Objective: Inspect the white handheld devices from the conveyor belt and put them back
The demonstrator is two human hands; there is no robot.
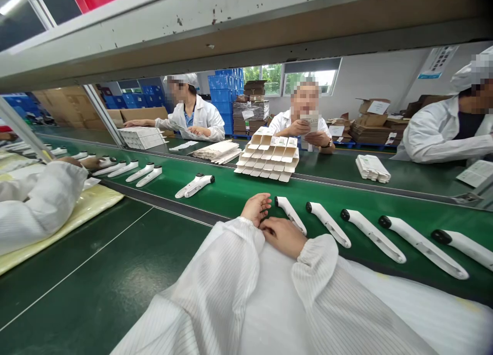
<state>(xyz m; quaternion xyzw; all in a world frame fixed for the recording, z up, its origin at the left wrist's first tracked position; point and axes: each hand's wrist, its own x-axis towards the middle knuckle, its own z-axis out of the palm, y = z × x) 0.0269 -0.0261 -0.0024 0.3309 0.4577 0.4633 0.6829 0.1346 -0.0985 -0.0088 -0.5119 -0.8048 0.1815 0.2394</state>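
My left hand [257, 209] is held over the near edge of the green conveyor belt [231, 195], its fingers loosely bent and a little apart, with nothing in them. My right hand [284, 236] lies against the left wrist at the sleeve cuff. Its fingers are curled in, and whatever they may pinch is hidden. Just beyond the right hand, a white handheld device with a black round end [291, 215] rests on the belt. Several more like it, including a white device [328, 224], are spaced out to the right.
Stacked open white cartons [267, 154] stand across the belt. Flat cartons [217, 151] and a carton bundle [372, 168] lie on the far side, where several co-workers in white coats sit. A metal shelf beam [215, 23] crosses overhead. Another person's sleeve [42, 201] reaches in at left.
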